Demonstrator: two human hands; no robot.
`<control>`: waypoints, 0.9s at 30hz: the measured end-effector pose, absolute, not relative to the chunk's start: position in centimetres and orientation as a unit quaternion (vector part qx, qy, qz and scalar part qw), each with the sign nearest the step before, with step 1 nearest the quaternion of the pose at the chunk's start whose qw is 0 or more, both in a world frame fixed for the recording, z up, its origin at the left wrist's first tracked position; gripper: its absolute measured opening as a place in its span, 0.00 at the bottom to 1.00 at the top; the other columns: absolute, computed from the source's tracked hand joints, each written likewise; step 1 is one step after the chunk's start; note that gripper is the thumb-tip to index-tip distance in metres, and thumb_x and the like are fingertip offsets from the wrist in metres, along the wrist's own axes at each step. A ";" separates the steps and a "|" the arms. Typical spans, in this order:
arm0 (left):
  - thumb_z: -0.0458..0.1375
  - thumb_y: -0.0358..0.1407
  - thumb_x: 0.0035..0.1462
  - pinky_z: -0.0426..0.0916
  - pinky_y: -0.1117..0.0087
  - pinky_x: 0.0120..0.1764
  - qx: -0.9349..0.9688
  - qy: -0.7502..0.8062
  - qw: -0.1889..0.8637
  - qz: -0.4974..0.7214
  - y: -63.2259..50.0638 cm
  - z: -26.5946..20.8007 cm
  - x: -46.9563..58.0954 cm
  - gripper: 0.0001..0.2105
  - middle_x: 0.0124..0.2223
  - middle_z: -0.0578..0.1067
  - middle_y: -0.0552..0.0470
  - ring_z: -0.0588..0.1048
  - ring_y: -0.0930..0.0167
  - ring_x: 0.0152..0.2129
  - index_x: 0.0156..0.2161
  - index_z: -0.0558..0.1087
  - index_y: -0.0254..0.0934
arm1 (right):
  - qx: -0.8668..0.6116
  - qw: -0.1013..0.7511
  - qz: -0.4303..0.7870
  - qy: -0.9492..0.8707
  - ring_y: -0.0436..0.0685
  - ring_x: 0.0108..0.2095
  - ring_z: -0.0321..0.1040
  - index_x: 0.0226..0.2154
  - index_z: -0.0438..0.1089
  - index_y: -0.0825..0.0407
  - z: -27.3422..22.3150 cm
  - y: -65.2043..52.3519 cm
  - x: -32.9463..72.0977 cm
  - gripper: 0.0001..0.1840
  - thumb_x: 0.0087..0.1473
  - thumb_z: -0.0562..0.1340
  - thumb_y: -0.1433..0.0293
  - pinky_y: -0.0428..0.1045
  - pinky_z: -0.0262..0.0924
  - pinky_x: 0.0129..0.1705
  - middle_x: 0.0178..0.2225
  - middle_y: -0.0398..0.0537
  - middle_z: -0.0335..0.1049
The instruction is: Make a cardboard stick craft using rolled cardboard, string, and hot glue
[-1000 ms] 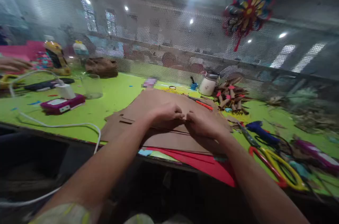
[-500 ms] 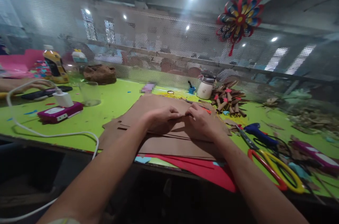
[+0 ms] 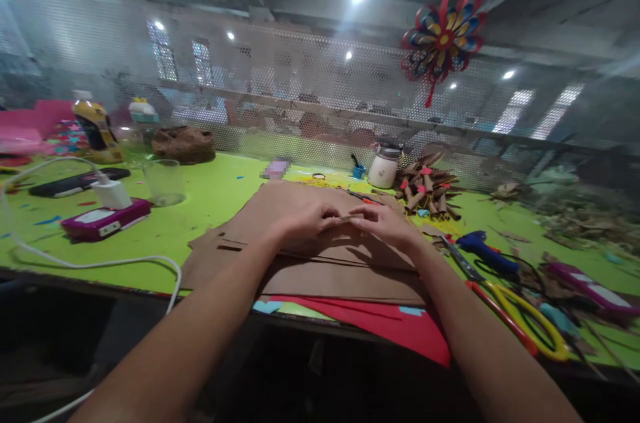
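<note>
Over a stack of brown paper sheets (image 3: 300,276), my left hand (image 3: 304,223) and my right hand (image 3: 386,224) meet at the fingertips. Between them is a small, narrow piece of brown paper (image 3: 349,217), pinched at its left end by my left thumb and fingers. The fingers of my right hand close on its other end. How it is folded or rolled is too small to tell. Red sheets (image 3: 400,329) stick out from under the brown stack at the table's front edge. Just beyond my right hand lies a tool with orange-red handles (image 3: 369,200), partly hidden.
Right of my arm are large scissors (image 3: 525,323) and a blue glue gun (image 3: 487,253). Rolled brown paper pieces (image 3: 433,193) lie behind, beside a white jar (image 3: 384,168). A purple power bank (image 3: 107,217), its white cable, a phone (image 3: 80,181) and a clear cup (image 3: 165,183) are left.
My right hand's fingers have shifted and straightened along the small brown paper piece. Another person's hand near the phone has gone from view. The whole view has shifted slightly.
</note>
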State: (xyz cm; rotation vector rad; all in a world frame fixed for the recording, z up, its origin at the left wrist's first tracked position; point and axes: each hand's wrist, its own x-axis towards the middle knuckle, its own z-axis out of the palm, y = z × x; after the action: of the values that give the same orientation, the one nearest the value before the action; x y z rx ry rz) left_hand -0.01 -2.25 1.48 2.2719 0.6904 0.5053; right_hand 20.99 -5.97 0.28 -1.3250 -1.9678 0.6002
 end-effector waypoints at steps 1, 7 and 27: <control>0.49 0.42 0.56 0.54 0.74 0.28 0.881 0.260 0.342 0.198 -2.3 1.6 0.0 0.15 0.27 0.70 0.53 0.62 0.76 0.24 0.35 0.73 0.33 | -0.511 0.340 0.237 -0.753 0.51 0.27 0.65 0.37 0.72 0.55 0.2 -5.9 21.0 0.15 0.50 0.59 0.63 0.46 0.58 0.28 0.27 0.46 0.70; 0.49 0.41 0.56 0.53 0.74 0.27 0.896 0.248 0.309 0.201 -2.0 1.6 0.3 0.14 0.26 0.69 0.53 0.61 0.76 0.23 0.31 0.71 0.32 | -0.493 0.384 0.298 -0.722 0.48 0.20 0.60 0.29 0.72 0.57 -0.5 -5.5 21.3 0.19 0.47 0.62 0.56 0.45 0.54 0.23 0.20 0.44 0.67; 0.50 0.38 0.55 0.55 0.75 0.26 0.882 0.258 0.356 0.171 -1.7 0.6 0.5 0.10 0.22 0.67 0.55 0.63 0.76 0.20 0.30 0.69 0.34 | -0.469 0.306 0.288 -0.777 0.50 0.25 0.63 0.33 0.74 0.54 -0.4 -5.6 21.5 0.16 0.49 0.60 0.58 0.45 0.55 0.26 0.27 0.46 0.71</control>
State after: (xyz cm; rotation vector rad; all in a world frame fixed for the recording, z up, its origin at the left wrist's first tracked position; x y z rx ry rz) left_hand 0.46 -1.71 0.59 2.2773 0.6668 0.4411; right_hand 21.54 -5.58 -0.38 -1.2401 -2.0555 0.7618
